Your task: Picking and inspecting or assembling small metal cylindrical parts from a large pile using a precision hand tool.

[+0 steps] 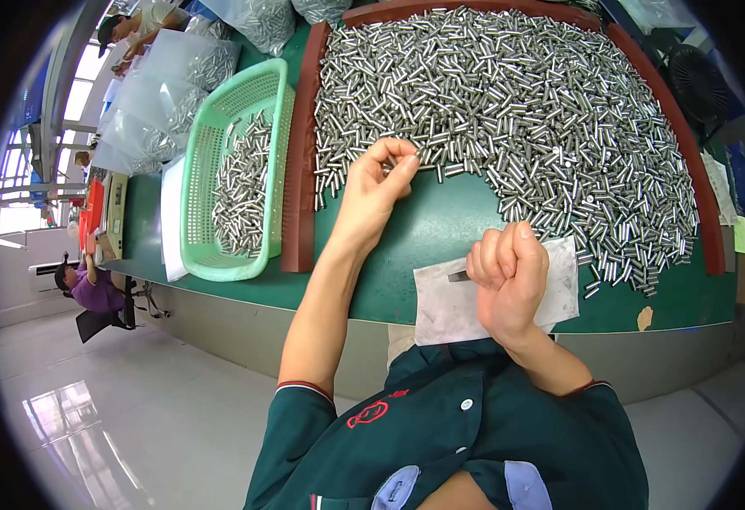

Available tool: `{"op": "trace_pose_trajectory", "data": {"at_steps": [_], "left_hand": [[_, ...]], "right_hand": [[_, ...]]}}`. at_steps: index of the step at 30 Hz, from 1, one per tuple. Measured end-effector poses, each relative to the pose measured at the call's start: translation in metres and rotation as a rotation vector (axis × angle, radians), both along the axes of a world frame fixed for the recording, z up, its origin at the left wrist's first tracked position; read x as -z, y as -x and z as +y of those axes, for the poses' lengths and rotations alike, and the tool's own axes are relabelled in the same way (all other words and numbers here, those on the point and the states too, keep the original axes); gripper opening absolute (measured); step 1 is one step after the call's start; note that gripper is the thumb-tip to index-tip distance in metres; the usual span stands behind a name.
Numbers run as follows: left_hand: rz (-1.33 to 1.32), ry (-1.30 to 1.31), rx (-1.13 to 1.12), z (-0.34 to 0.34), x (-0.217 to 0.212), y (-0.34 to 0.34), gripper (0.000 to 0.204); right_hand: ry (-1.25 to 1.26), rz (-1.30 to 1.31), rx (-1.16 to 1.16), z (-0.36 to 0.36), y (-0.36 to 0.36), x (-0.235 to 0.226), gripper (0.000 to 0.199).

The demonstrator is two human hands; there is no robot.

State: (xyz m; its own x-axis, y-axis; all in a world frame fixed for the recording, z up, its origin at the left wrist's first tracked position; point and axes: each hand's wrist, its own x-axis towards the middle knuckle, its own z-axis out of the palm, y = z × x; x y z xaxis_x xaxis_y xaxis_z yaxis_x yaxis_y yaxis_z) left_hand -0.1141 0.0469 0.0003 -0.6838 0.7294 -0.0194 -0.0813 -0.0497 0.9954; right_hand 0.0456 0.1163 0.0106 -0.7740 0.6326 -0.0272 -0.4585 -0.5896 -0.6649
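Observation:
A broad heap of short shiny metal pins (491, 93) covers much of the green table. At its near left edge is my left hand (375, 183), thumb and forefinger closed in a pinch. A grey glint shows between those fingers, too small to make out. Lower and to the right, my right hand (511, 276) is closed in a fist around a metal tool (458, 276). Only its flat grey end sticks out on the left; the rest is hidden. Beneath this hand lies a stained white cloth (440, 310) at the table's front edge.
Dark red rails (299, 170) border the heap. Left of them stands a green plastic basket (192, 212) partly filled with pins. Clear bags of pins (147, 115), a scale (113, 217) and a black fan (697, 81) are farther out. Two other people are at the left.

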Motion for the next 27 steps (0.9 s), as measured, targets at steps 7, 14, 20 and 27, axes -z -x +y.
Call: {"op": "trace_pose_trajectory", "data": {"at_steps": [7, 14, 20, 27], "left_hand": [[-0.391, -0.237, 0.260, -0.0115, -0.0018, 0.0017, 0.012], [-0.308, -0.187, 0.223, -0.0122, -0.0058, -0.0015, 0.015], [-0.253, -0.145, 0.195, -0.0112, -0.0054, -0.0027, 0.013], [-0.215, -0.106, 0.210, -0.0111, -0.0071, -0.0036, 0.013]], "right_hand": [[0.048, 0.010, 0.009, -0.0013, 0.0002, 0.0006, 0.037], [0.046, -0.003, 0.002, -0.0012, -0.0003, 0.0005, 0.037], [-0.012, -0.045, 0.006, -0.0019, 0.0008, 0.0005, 0.039], [0.046, 0.007, 0.011, -0.0020, 0.0009, 0.0018, 0.037]]}}
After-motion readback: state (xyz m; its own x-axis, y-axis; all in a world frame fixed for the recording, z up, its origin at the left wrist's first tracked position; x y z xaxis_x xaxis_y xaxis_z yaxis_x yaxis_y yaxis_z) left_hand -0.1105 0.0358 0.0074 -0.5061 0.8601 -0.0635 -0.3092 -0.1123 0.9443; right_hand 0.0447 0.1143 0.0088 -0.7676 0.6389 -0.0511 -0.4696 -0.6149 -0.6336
